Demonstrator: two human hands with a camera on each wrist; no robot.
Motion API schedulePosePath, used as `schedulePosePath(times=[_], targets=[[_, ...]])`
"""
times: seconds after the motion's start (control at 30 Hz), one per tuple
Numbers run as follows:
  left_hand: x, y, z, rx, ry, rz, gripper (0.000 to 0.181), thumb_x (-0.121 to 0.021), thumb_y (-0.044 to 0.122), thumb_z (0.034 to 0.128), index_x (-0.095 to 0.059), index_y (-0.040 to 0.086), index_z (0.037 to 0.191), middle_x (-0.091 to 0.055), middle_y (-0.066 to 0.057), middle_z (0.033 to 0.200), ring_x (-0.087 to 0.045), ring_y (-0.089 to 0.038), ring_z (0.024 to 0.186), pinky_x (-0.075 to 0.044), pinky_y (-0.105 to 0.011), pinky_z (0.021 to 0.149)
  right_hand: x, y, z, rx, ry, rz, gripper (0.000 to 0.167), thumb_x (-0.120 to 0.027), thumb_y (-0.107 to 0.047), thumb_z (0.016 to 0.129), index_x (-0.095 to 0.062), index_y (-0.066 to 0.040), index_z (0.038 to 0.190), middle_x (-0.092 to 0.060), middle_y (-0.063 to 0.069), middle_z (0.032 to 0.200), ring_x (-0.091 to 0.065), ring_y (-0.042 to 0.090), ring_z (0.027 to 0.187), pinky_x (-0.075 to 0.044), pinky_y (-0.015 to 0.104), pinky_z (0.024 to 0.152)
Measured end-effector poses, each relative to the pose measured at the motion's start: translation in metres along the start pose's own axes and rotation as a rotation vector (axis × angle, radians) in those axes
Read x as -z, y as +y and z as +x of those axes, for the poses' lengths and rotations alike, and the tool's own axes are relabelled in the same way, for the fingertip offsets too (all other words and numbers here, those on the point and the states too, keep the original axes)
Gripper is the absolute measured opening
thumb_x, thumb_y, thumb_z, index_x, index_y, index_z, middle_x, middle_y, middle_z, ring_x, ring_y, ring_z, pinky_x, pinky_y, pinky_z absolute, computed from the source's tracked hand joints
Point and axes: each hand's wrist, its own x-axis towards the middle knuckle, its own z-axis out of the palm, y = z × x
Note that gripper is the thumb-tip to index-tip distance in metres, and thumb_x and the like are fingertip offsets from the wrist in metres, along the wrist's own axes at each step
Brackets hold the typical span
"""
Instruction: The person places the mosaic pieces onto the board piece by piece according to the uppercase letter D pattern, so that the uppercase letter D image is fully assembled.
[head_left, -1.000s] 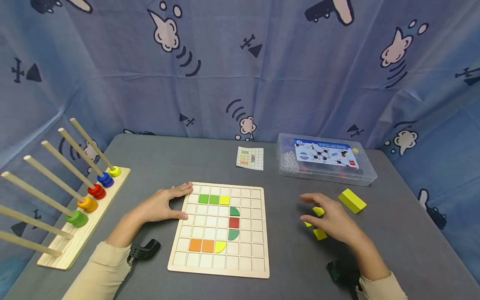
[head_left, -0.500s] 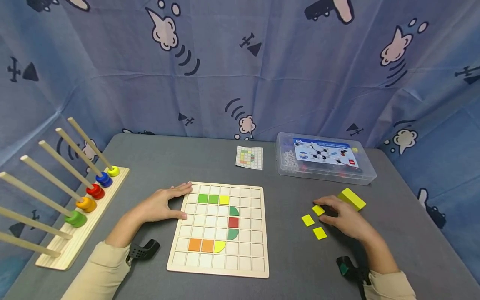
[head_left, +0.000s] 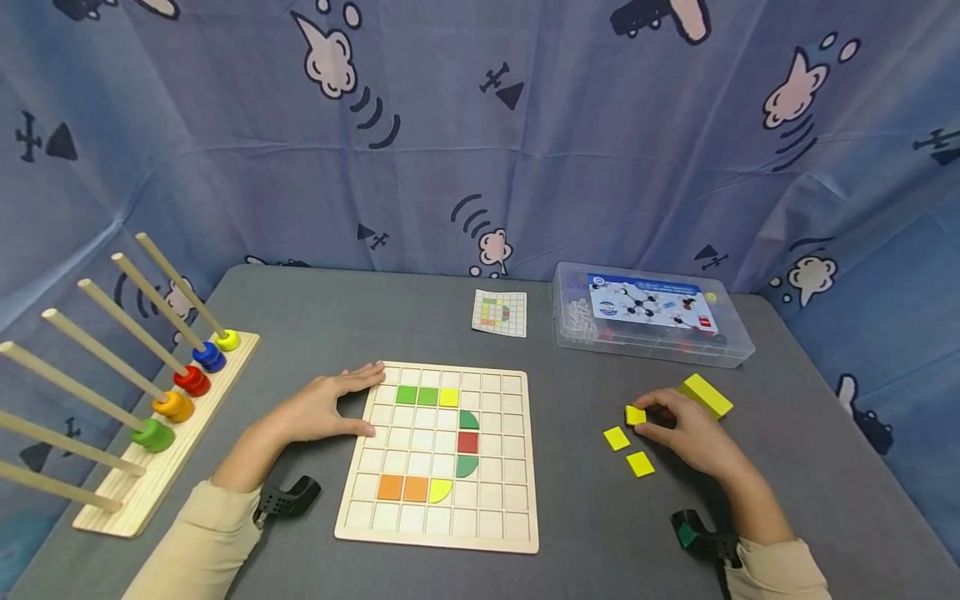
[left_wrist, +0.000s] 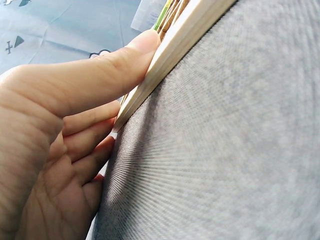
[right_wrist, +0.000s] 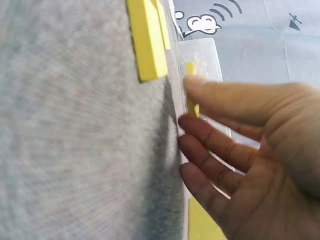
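My right hand [head_left: 686,432] pinches a small yellow square tile [head_left: 634,415] between thumb and fingertips, the tile tilted. In the right wrist view that tile [right_wrist: 192,106] shows edge-on, raised off the tabletop. Two more yellow tiles [head_left: 617,438] lie flat just left of the hand. A wooden grid board [head_left: 514,500] lies in the middle, with green, yellow, red and orange pieces in some cells. My left hand [head_left: 318,408] rests against the board's left edge, fingers extended. In the left wrist view the thumb [left_wrist: 142,45] touches the board's side [left_wrist: 160,67].
A yellow rectangular block [head_left: 705,396] lies behind the right hand. Farther back stand a clear plastic case [head_left: 652,354] and a small pattern card [head_left: 499,313]. A wooden peg rack [head_left: 142,492] with coloured rings occupies the left side. A blue curtain [head_left: 420,183] hangs behind the table.
My right hand has moved right and back, past the other yellow tiles, and has lifted one into a pinch. The left hand and the board have stayed in place.
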Motion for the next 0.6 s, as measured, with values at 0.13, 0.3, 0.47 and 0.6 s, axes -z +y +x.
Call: schedulePosePath(times=[0.13,0.3,0.47,0.6], targets=[[0.000,0.000,0.000,0.005,-0.003,0.004,0.088,-0.076,0.050,0.0736,-0.042,0.010,0.144,-0.032,-0.006,0.153,-0.029,-0.028,0.142,-0.025,-0.051,0.116,0.003,-0.010,0.000,-0.003,-0.002,0.043,0.030,-0.070,-0.017,0.086,-0.064,-0.004,0.113,-0.064,0.012,0.109,-0.061,0.029,0.101,-0.053,0.048,0.086],[0.000,0.000,0.000,0.010,-0.004,0.006,0.089,-0.075,0.051,0.0735,-0.041,0.011,0.145,-0.031,-0.005,0.154,-0.029,-0.027,0.142,-0.025,-0.051,0.116,0.002,-0.031,-0.002,0.035,0.018,0.072,0.031,-0.070,-0.021,0.087,-0.064,-0.006,0.113,-0.065,0.011,0.111,-0.063,0.029,0.102,-0.052,0.052,0.089],[0.000,0.000,0.000,0.009,-0.004,0.003,0.088,-0.075,0.051,0.0737,-0.041,0.012,0.145,-0.031,-0.004,0.154,-0.028,-0.026,0.142,-0.024,-0.050,0.116,-0.009,-0.057,-0.002,0.118,0.022,0.053,0.028,-0.072,-0.018,0.085,-0.066,-0.010,0.111,-0.065,0.005,0.109,-0.063,0.026,0.099,-0.053,0.049,0.086],[0.001,0.001,0.000,0.016,-0.007,0.002,0.088,-0.075,0.050,0.0737,-0.041,0.011,0.145,-0.031,-0.005,0.154,-0.028,-0.027,0.142,-0.024,-0.050,0.116,-0.024,-0.080,0.000,0.187,0.037,0.041,0.026,-0.074,-0.016,0.082,-0.067,-0.013,0.107,-0.064,0.000,0.104,-0.063,0.023,0.097,-0.054,0.045,0.083]])
